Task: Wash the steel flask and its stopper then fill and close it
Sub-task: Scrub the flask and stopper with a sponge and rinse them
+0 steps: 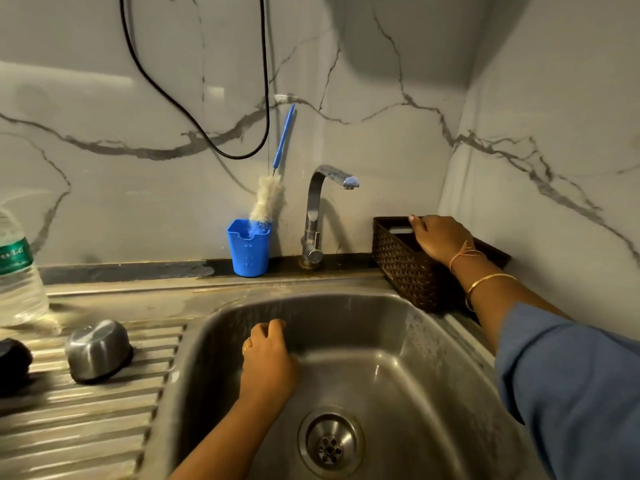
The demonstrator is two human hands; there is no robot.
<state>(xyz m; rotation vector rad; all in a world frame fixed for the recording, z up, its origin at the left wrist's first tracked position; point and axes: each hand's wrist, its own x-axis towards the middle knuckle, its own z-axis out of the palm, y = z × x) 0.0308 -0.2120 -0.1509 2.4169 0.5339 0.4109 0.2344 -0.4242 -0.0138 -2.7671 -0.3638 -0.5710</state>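
A steel flask cap lies upside down on the ribbed drainboard, left of the sink. A dark round stopper sits at the far left edge, partly cut off. I see no flask body. My left hand hovers inside the steel sink near its left wall, fingers loosely curled, with nothing visible in it. My right hand reaches over the rim of a brown woven basket at the back right. Its index finger is straight and the other fingertips are hidden inside.
A steel tap stands behind the sink with no water running. A blue cup holds a blue-handled bottle brush. A clear plastic water bottle stands far left. A black cable hangs on the marble wall. The drain is uncovered.
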